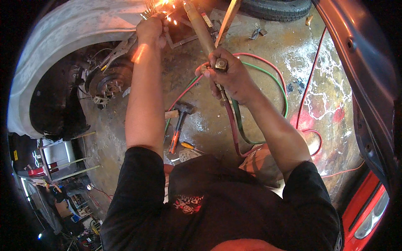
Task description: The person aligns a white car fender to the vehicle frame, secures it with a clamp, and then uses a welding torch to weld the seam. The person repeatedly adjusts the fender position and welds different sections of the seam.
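Observation:
My right hand [232, 77] is closed around the valve end of a brass gas torch [200, 33], whose tube points up and away toward the top edge. A dark red hose [231, 121] and a green hose [239, 121] run down from its back end. My left hand [150, 30] is raised at the top, close to the pale car fender [75, 25], its fingers curled and mostly hidden. Thin wire-like strands [150, 9] show just beyond it; whether I grip them is unclear. Bright orange flame and sparks [169, 7] glow beside them, near the torch's far end.
Below the fender sits a rusty brake disc [109, 81]. A hammer [178, 125] and a yellow-handled screwdriver [190, 146] lie on the wet floor. A tire [276, 10] is at the far side. Hoses loop across the floor; a dark car panel [364, 75] stands right.

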The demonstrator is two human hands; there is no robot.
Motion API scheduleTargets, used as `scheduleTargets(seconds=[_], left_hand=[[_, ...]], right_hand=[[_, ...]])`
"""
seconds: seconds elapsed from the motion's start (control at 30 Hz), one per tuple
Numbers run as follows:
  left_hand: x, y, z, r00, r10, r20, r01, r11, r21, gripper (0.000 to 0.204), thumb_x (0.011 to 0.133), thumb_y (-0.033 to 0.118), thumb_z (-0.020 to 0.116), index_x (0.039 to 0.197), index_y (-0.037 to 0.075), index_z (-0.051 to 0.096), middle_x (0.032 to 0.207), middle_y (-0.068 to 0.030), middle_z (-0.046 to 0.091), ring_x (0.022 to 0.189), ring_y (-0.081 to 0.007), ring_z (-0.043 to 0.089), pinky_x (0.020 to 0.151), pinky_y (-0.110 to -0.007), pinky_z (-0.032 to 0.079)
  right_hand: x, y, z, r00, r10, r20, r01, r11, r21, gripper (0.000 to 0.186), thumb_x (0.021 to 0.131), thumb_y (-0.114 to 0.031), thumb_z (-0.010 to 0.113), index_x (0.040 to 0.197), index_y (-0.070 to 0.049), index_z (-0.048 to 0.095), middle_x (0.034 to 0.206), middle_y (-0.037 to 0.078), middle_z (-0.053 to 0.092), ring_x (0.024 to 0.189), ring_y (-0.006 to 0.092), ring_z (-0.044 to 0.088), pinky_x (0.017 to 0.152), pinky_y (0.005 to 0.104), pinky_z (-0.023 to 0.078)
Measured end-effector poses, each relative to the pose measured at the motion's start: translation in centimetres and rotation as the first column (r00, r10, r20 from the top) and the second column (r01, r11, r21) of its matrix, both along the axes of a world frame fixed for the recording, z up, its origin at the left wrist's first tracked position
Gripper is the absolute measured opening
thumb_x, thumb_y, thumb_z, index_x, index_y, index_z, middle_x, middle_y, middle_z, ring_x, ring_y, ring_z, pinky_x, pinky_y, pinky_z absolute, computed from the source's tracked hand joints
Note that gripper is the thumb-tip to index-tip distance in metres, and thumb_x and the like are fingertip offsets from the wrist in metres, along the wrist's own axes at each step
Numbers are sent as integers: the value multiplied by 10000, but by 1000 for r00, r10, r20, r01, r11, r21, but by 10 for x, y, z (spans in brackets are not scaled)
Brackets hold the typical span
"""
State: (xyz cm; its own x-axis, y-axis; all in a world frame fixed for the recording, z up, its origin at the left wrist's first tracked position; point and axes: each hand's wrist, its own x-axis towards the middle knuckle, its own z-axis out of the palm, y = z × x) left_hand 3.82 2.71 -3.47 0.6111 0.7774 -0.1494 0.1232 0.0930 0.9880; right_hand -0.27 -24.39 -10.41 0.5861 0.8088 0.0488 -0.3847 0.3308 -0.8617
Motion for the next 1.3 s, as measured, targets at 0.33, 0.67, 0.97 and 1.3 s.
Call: scheduleTargets(seconds=[0.33, 0.67, 0.97, 1.3], left_hand=[[1, -6, 3, 1000, 4, 3, -4, 1000, 15, 83, 968, 53, 612, 978, 3, 676, 762, -59, 628, 560, -122, 518, 480, -248, 418], [4, -4, 5, 1000, 12, -11, -12, 1000, 23, 63, 956, 32, 616, 954, -17, 655, 761, -80, 635, 577, -138, 546, 487, -270, 427], [4, 6, 5, 995, -39, -94, 43, 998, 43, 186, 998, 57, 545, 1072, 0, 706, 791, -61, 636, 590, -129, 508, 509, -258, 423], [6, -1, 2, 994, -8, -106, 14, 998, 64, 165, 1007, 89, 560, 998, 13, 706, 780, -51, 635, 619, -115, 544, 519, -246, 448]], right_hand=[[-2, -1, 0, 999, 1, -44, -1, 1000, -7, 245, 970, -95, 681, 1050, -135, 453, 989, 104, 734, 528, 106, 610, 435, 286, 505], [-1, -3, 3, 999, 15, -34, -16, 1000, -26, 282, 971, -148, 713, 1052, -137, 443, 1012, 100, 734, 548, 113, 614, 448, 295, 521], [-2, -2, 5, 1000, 1, -16, -1, 999, -36, 263, 974, -116, 695, 1049, -141, 445, 1024, 112, 727, 550, 113, 613, 445, 295, 517], [-3, -2, 4, 998, 4, -57, -5, 1000, -13, 242, 982, -80, 682, 1050, -133, 455, 1012, 108, 730, 544, 111, 609, 429, 296, 490]])
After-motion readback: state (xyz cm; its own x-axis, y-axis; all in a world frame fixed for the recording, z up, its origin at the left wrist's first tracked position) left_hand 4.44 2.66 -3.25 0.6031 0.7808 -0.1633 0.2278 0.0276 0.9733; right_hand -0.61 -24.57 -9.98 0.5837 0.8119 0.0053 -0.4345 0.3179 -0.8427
